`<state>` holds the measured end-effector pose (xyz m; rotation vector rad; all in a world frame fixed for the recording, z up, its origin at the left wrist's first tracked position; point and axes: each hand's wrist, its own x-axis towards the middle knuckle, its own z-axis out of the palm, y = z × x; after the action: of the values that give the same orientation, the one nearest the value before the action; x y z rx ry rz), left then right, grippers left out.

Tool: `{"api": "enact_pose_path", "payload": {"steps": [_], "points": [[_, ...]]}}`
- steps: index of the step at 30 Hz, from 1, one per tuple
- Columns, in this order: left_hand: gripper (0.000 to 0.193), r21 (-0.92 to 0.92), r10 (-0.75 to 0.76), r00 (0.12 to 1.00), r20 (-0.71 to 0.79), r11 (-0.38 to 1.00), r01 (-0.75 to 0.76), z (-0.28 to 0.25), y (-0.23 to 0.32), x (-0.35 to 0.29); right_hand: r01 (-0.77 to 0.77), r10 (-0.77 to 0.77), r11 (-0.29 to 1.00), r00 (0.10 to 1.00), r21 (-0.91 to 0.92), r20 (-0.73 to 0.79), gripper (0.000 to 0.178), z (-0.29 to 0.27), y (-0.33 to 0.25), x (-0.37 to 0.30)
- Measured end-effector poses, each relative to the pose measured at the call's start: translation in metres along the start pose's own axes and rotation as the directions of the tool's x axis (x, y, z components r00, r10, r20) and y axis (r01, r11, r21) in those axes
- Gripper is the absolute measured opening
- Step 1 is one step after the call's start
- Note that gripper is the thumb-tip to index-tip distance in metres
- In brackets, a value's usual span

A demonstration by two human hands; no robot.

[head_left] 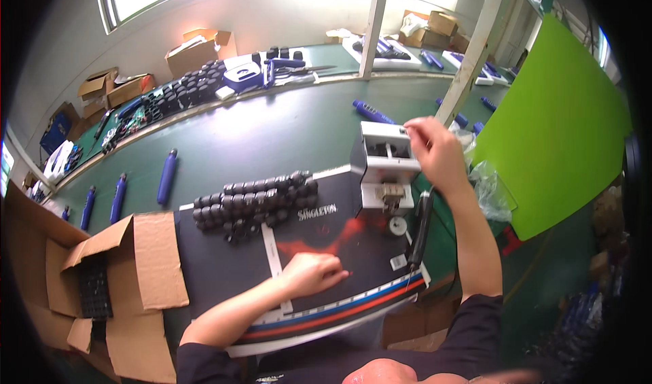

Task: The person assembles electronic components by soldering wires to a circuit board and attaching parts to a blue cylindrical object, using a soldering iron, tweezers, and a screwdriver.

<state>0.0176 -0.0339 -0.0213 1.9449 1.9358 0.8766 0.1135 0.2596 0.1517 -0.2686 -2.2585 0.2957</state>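
Observation:
My left hand (314,275) is low over the black printed mat (244,275), its fingers curled in; whatever they may hold is hidden. My right hand (436,151) is at the upper right corner of a white-and-grey bench device (388,173), fingertips pinched together against its top edge. A small dark bit shows at those fingertips, too small to name. The device has a dark opening in its upper part and a metal block at its front. Beside it lie a white round roll (397,226) and a black pen-shaped tool (421,231) with a cable.
Rows of black ribbed cylindrical parts (255,200) lie on the mat left of the device. An open cardboard box (159,262) stands at the left. Blue-purple cylinders (167,177) rest on the green table (272,132). A green panel (557,139) and plastic bags (490,194) are at the right.

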Motion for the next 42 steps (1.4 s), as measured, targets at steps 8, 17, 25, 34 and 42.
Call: {"api": "enact_pose_path", "payload": {"steps": [8,17,25,34,42], "points": [[0.023,-0.264,0.029,0.999,-0.019,0.964,-0.033,-0.002,-0.004,0.005,-0.303,0.421,0.906,0.722,-0.296,0.549,0.081,0.095,0.232,0.08],[0.016,-0.378,-0.029,0.996,-0.081,0.926,-0.004,-0.003,-0.008,0.005,-0.302,0.38,0.917,0.858,-0.259,0.346,0.044,0.148,0.217,0.056],[0.053,-0.49,-0.013,0.992,-0.126,0.87,-0.051,-0.015,-0.008,0.001,-0.302,0.162,0.818,0.938,0.49,0.307,0.043,-0.018,-0.009,-0.027],[0.05,-0.181,-0.331,0.931,0.153,0.917,0.355,-0.04,0.039,0.008,-0.244,0.23,0.963,0.965,0.114,0.13,0.016,-0.016,-0.052,-0.153],[0.054,0.441,0.081,0.997,0.011,0.894,-0.078,-0.006,0.017,0.055,-0.707,0.746,0.66,0.658,-0.256,0.105,0.071,0.019,0.072,-0.181]]}}
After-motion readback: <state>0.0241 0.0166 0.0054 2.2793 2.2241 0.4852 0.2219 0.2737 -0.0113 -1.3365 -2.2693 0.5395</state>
